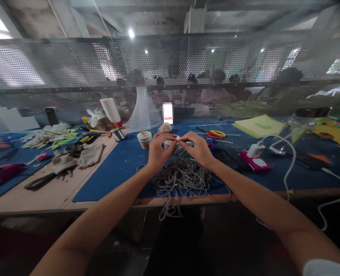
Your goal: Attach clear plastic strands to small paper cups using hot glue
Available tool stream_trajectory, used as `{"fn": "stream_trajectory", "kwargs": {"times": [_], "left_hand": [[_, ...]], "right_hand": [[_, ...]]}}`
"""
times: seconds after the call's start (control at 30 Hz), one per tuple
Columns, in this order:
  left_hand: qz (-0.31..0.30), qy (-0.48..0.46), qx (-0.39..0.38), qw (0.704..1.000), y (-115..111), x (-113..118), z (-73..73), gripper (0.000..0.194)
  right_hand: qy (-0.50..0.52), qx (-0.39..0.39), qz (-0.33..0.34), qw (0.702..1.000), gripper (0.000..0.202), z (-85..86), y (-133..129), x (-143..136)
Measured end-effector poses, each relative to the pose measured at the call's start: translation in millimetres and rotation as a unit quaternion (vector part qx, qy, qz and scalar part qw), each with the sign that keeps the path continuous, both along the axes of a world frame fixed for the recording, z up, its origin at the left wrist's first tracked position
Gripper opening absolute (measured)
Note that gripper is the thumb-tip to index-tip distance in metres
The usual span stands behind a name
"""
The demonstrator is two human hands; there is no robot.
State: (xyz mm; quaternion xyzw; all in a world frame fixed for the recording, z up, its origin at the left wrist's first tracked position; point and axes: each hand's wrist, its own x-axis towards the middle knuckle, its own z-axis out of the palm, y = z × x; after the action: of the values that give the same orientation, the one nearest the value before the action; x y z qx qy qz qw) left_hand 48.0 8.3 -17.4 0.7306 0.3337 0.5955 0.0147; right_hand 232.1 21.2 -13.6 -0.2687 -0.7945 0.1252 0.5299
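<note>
My left hand and my right hand meet above the blue mat, thumb and forefinger pinched on each. Their fingertips come together at one spot, and whatever lies between them is too small to make out. Just below my wrists a tangled heap of grey cord spreads over the mat, some of it hanging past the table's front edge. Left of my left hand stands a paper cup with a thin stick in it. Another cup is behind my fingers, partly hidden.
Scissors with red and yellow handles lie beyond my right hand. Further right are a magenta power strip with a white charger and cable, and coloured paper. Gloves and stacked paper cups are at left. A perforated metal screen closes the back.
</note>
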Motion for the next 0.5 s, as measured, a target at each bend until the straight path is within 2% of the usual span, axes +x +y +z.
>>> {"fn": "stream_trajectory", "kwargs": {"times": [0.2,0.4,0.5], "left_hand": [[0.000,-0.019,-0.005,1.000,-3.1,3.2,2.3,0.009],[0.003,-0.032,-0.025,0.999,-3.4,4.0,1.9,0.008],[-0.010,-0.045,-0.042,0.998,-5.0,4.5,3.6,0.006]], "right_hand": [[0.024,-0.026,0.006,0.999,0.015,-0.8,-1.7,-2.0],[0.098,-0.145,0.057,0.983,0.020,0.1,-0.8,-3.1],[0.118,-0.176,0.072,0.975,0.023,0.0,1.5,-2.0]]}}
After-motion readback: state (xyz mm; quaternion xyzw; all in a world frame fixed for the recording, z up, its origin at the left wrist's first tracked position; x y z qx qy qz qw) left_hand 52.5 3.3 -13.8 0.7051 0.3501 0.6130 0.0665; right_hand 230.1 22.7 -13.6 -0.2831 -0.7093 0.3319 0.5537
